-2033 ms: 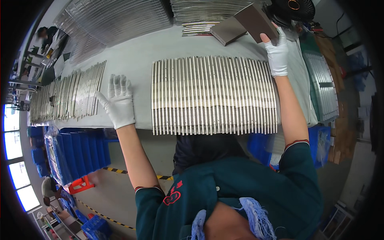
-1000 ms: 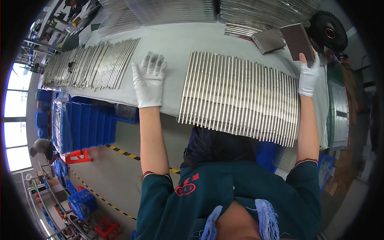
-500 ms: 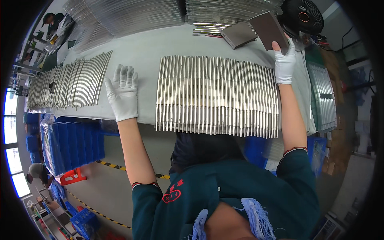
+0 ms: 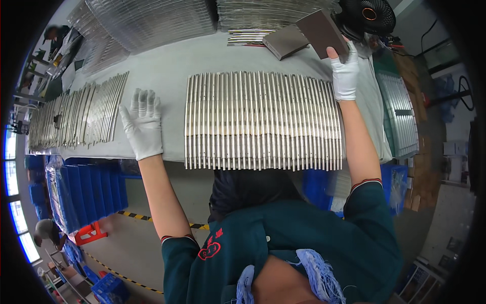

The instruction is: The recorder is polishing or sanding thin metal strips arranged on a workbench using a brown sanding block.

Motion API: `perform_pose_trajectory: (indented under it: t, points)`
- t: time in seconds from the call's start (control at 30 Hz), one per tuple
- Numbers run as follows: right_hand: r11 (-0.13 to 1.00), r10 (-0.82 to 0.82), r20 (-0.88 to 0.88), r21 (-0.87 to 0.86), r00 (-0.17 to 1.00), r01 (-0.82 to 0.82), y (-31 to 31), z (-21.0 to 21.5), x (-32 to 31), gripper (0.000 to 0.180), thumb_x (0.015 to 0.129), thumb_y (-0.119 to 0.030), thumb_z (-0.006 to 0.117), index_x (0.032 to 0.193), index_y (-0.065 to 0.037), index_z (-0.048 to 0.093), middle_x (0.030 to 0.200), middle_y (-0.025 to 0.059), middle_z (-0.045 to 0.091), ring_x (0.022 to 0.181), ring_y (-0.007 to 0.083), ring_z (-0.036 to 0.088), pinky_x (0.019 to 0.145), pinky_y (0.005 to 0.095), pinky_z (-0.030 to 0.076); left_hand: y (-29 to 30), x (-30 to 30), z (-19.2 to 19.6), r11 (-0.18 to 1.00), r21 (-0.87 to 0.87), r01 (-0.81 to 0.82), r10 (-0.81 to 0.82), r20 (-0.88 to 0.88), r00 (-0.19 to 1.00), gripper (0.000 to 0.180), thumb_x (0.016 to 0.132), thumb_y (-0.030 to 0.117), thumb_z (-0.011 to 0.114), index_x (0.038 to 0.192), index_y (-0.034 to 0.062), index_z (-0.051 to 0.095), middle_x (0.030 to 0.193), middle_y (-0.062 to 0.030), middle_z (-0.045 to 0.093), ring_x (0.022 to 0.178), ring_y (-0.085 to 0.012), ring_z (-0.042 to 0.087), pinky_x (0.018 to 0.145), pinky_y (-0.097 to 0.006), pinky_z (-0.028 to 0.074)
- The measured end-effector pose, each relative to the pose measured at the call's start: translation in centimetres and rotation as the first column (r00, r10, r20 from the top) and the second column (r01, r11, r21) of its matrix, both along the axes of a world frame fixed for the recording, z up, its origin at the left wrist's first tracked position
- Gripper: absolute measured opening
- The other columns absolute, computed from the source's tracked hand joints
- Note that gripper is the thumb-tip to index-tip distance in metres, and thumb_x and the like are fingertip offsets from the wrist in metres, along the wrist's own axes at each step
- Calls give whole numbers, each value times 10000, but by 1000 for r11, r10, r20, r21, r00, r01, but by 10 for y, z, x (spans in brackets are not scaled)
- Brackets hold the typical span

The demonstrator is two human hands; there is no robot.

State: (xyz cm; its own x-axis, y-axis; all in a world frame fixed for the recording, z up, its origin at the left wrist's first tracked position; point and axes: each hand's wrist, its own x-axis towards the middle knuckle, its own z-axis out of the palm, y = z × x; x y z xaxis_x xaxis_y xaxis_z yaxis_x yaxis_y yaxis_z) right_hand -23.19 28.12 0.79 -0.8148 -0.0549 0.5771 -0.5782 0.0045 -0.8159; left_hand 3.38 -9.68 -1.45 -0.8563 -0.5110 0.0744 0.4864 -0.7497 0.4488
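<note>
A wide row of slim silvery metal tubes (image 4: 263, 119) lies side by side on the pale cloth-covered table (image 4: 169, 66), their near ends over its front edge. Beyond the row's far right corner, my right hand (image 4: 346, 75), in a white glove with bare thumb and fingertips, grips a flat grey-brown rectangular block (image 4: 322, 33) held up on edge. A similar block (image 4: 287, 42) rests on the table just left of it. My left hand (image 4: 143, 124), gloved in white with greyish fingertips, is open and palm up, between the tubes and a looser batch of thin metal rods (image 4: 86, 112).
Stacked clear plastic trays (image 4: 152, 25) stand along the table's far side. A few more rods (image 4: 248, 37) lie near the blocks, and a black fan (image 4: 368, 14) stands behind at the right. Blue crates (image 4: 91, 190) and a red stool (image 4: 91, 233) are below left.
The whole scene has shifted a little left in the picture. My right hand still grips the block, and my left hand stays open; both keep about the same place over the table.
</note>
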Motion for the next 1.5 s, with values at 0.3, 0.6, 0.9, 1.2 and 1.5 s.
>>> perform_pose_trajectory:
  t: [0.3,0.6,0.9,1.2,1.5]
  points:
    - [1000,2,-15,19,1000,-2,1,1,-2,517,844,-142,743,1286,-28,499,1169,77,599,1039,149,586,928,283,469,2,-2,1,999,14,-50,49,42,998,541,966,368,530,1307,-43,446,1208,-150,563,1199,-310,515,1045,-478,440]
    - [998,-37,3,48,999,37,5,-4,-4,518,857,-168,734,1289,-16,494,1197,78,591,1082,158,565,964,295,441,7,-5,4,998,-18,-56,57,78,995,541,972,397,511,1293,-35,460,1215,-158,568,1186,-298,535,1024,-463,465]
    - [997,-41,-30,65,999,42,2,-3,-5,502,865,-132,718,1300,-25,491,1196,85,594,1074,163,571,952,291,450,10,-6,8,994,-51,-99,104,112,988,560,972,425,497,1288,-36,463,1210,-169,554,1181,-299,529,1020,-451,467]
    - [997,-59,-48,56,997,61,1,-2,-2,500,864,-129,719,1295,-14,495,1195,94,594,1074,168,571,955,292,450,10,-6,7,989,-72,-132,141,149,979,567,977,439,479,1279,-41,466,1192,-170,546,1178,-309,522,1017,-444,467]
    - [998,-55,-11,13,998,55,2,0,-1,524,858,-146,729,1302,-10,487,1201,94,590,1072,165,576,950,292,458,6,-6,2,997,-57,-57,62,79,995,518,988,385,480,1293,-34,470,1214,-150,565,1181,-293,533,1032,-453,458]
